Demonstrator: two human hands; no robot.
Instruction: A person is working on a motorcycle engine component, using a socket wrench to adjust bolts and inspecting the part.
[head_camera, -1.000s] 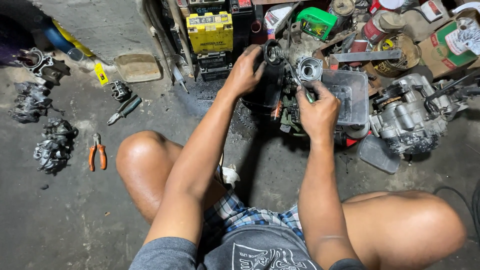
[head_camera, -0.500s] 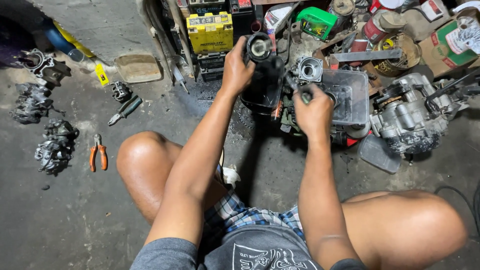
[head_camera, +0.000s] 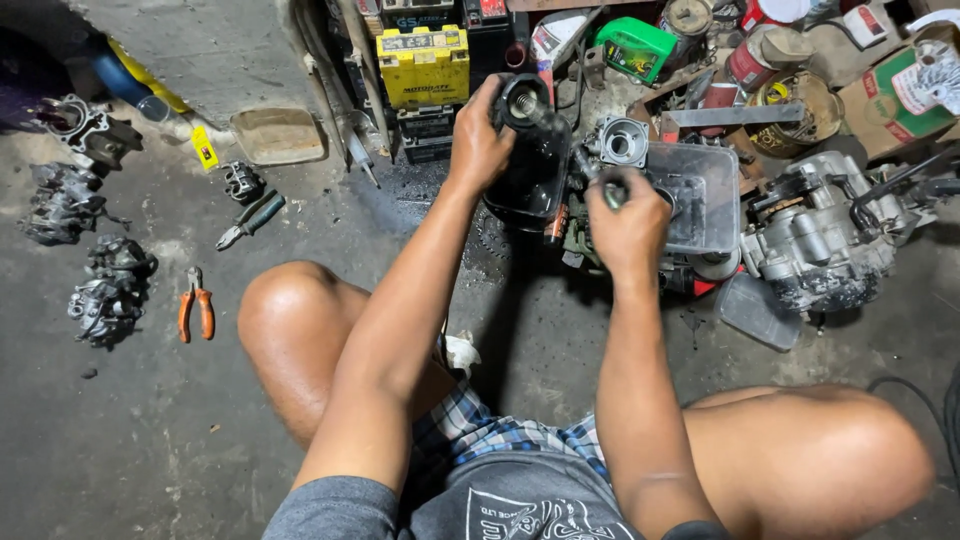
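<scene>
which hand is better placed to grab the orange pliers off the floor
Probably the left. The pliers lie on the floor beyond the left knee, on the left hand's side. The right hand is further off, across the body, and its grip is closed on a small tool. The left would first have to let go of the black part.

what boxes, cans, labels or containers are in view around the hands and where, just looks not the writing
Yellow battery: boxy, printed front label, top centre, left of the left hand.
Green container: angular, bright green, top, right of centre.
Red can: cylindrical, red with a label, top right.
Cardboard box: brown with green print, far top right.
Clear plastic tub: rectangular, see-through, just right of the right hand.
Yellow tag: small, on the floor at left.
</scene>
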